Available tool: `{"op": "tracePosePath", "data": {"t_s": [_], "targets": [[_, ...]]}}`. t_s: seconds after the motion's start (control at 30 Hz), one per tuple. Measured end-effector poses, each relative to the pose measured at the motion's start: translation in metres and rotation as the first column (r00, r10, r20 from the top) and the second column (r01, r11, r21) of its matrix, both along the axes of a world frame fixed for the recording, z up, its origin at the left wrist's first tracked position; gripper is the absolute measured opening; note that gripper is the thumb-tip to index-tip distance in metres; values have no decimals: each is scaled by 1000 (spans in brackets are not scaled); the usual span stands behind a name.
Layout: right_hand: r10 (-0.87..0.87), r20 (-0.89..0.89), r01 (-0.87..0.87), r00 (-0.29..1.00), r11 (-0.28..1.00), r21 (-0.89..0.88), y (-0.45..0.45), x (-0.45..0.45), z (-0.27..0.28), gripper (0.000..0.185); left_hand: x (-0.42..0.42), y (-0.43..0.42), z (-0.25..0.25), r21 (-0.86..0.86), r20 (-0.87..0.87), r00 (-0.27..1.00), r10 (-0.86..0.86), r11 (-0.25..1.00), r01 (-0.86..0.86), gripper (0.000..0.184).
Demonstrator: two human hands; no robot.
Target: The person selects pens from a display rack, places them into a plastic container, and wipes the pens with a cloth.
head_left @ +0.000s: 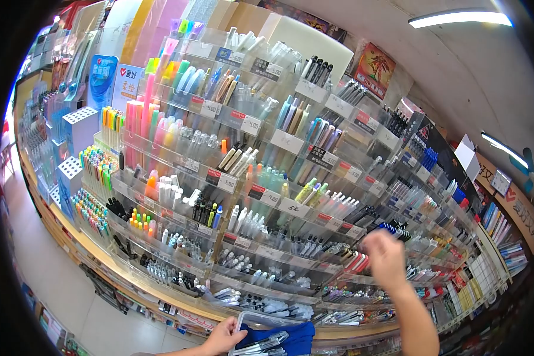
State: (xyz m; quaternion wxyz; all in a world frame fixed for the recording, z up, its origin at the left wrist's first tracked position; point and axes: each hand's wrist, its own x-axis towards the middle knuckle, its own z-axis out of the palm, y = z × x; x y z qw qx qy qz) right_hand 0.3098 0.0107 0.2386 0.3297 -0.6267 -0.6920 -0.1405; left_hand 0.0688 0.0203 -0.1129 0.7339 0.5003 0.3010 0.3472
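Observation:
My left hand [223, 337] grips the rim of a clear plastic box [243, 320] at the bottom centre. Inside the box are several clear-barrelled pens [267, 343] and a dark blue cloth or pouch [299, 338]. My right hand [385, 252] is raised at the lower right of the pen rack, its fingers bent and blurred. Next to its fingertips are red pens [357, 261] and dark blue pens [391, 228] in the clear compartments. What its fingers hold, if anything, cannot be made out.
A tiered clear acrylic rack [291, 206] full of pens and markers, with price labels, spans the view. White perforated pen stands [80, 118] are on the left. A wire rack [477, 270] and books [497, 222] stand at the right. Tiled floor [101, 296] shows at lower left.

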Motion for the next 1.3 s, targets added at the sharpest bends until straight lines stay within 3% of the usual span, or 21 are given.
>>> {"op": "tracePosePath", "data": {"t_s": [0.03, 0.1, 0.13, 0.2, 0.27, 0.37, 0.47, 0.57, 0.6, 0.67, 0.73, 0.8, 0.83, 0.87, 0.93, 1.07, 1.1, 1.2, 1.23, 1.27, 1.3], "targets": [[-79, -214, 72, 974, 997, -39, 4, -6, 24, 8, -1, 0, 4, -10, -11, 1000, -4, 1000, 4, 17], [-10, -45, 20, 999, 974, 228, 29, 15, 53, 9, -1, 0, 6, 6, -28, 1000, 1, 1000, -1, 17], [-18, 146, -28, 989, 952, 306, 37, 15, 72, 13, -1, 0, 6, 32, -33, 999, 10, 999, -9, 17], [-11, 17, 6, 1000, 960, 281, 54, 20, 96, 21, 0, 0, 4, 48, -39, 999, 14, 999, -12, 17], [-37, 124, 5, 992, 969, 246, 72, 37, 112, 25, 0, 0, 1, 29, -41, 999, 6, 1000, -5, 17], [46, 145, -32, 988, 994, -100, 89, 38, 128, 23, -3, 0, 9, 50, -65, 998, 1, 999, 3, 17], [77, 137, -38, 988, 963, -269, 97, 34, 132, 19, -8, -4, 37, 231, -192, 971, 139, 968, -93, 21], [74, 93, -35, 993, 930, -365, 103, 42, 142, 12, 7, 0, -25, 30, 57, 998, 12, 999, -14, 17], [80, 74, -43, 994, 914, -404, 104, 47, 139, 11, 3, -1, -6, 97, 25, 1000, -2, 995, 0, 18], [109, 111, -59, 988, 923, -381, 106, 53, 136, 11, 1, 0, -4, 101, -65, 998, -12, 995, 18, 17], [152, 118, -104, 981, 935, -338, 107, 57, 133, 11, -2, 0, 15, 110, -63, 998, 12, 994, -4, 16], [65, 123, -18, 990, 937, -348, 107, 59, 131, 10, -1, -2, 21, 92, -54, 998, 35, 995, -30, 15], [125, 158, -63, 980, 934, -352, 112, 71, 132, 10, 0, 0, 17, 83, -56, 998, 30, 996, -25, 14], [-5, 226, 93, 974, 920, -381, 109, 68, 134, 14, -1, -2, 15, 78, -54, 998, 29, 997, -25, 14], [17, 306, 100, 952, 926, -363, 113, 80, 140, 21, -2, 0, 33, 0, -65, 998, 14, 1000, -14, 15], [-100, 138, 142, 985, 930, -339, 95, 30, 134, 14, -1, 2, 30, -22, 0, 1000, -19, 1000, 19, 14], [-17, 416, 172, 909, 926, -337, 140, 166, 163, 29, -2, 3, 31, -25, -17, 999, -28, 999, 28, 14], [-48, 139, 93, 989, 935, -342, 94, 37, 135, 16, -1, 2, 25, -30, -6, 1000, -22, 999, 22, 15], [-100, 152, 145, 983, 935, -324, 94, 30, 134, 14, 0, 2, 26, -31, -3, 1000, -12, 999, 12, 16], [-2, 303, 83, 953, 963, -256, 91, 34, 127, 12, 1, 2, 29, -33, 0, 1000, -3, 999, 3, 17], [-27, 267, 102, 963, 957, -270, 93, 35, 130, 12, 1, 2, 31, -34, 4, 1000, 7, 999, -7, 18]]}}
